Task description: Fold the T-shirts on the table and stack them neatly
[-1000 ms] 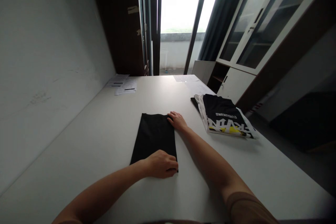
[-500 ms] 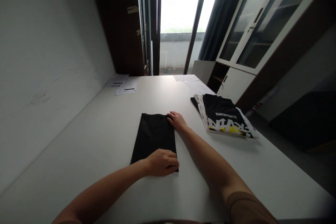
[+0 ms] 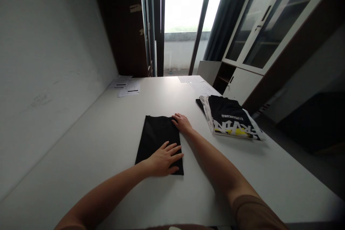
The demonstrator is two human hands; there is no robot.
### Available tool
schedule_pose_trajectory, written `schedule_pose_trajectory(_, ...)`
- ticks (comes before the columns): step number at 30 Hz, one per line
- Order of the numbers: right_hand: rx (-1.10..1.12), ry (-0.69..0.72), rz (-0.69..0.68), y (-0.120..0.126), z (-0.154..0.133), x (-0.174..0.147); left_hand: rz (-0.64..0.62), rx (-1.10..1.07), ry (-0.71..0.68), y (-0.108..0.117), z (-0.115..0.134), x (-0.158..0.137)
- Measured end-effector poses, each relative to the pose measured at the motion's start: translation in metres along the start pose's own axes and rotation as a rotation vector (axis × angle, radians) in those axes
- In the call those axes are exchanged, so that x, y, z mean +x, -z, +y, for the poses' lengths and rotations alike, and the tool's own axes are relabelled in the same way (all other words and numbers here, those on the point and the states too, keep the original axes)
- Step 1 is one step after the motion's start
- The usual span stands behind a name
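The cloth (image 3: 155,133), apparently already folded, lies toward the near edge of the worktop (image 3: 107,143), apart from the pile (image 3: 228,109) at the right edge. My left hand (image 3: 165,159) spreads wide on it; whether my right hand (image 3: 182,123) pinches its corner, I can't tell.

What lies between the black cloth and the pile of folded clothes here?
The head view shows the right hand at the far-right corner of the black cloth, its forearm, then white tabletop up to the folded clothes.
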State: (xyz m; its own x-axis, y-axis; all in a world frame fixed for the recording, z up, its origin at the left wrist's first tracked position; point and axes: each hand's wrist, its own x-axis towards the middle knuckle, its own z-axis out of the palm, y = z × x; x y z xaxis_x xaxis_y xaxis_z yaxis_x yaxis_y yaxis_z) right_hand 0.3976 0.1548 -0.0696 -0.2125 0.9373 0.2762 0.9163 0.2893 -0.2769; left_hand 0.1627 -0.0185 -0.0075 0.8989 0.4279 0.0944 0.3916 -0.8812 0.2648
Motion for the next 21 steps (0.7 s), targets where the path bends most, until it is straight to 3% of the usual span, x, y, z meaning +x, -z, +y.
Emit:
schedule_pose_trajectory(5, -0.003, -0.005, -0.016, 0.001, 0.000, 0.000, -0.092, -0.097, -0.168, 0.009, 0.011, -0.002)
schedule_pose_trajectory(8, -0.008, -0.005, -0.023, 0.001, 0.000, 0.000, -0.067, -0.179, -0.197, 0.014, 0.007, 0.000)
schedule_pose_trajectory(13, 0.001, -0.009, -0.014, 0.003, -0.003, -0.001, 0.119, -0.084, 0.181, 0.011, -0.042, 0.000)
schedule_pose_trajectory(17, 0.030, -0.016, -0.017, 0.007, -0.005, -0.001, 0.110, 0.054, 0.459, 0.006, -0.092, -0.006)
schedule_pose_trajectory(21, 0.034, -0.024, -0.015, 0.010, -0.006, -0.002, 0.138, 0.161, 0.663, 0.000, -0.117, -0.010)
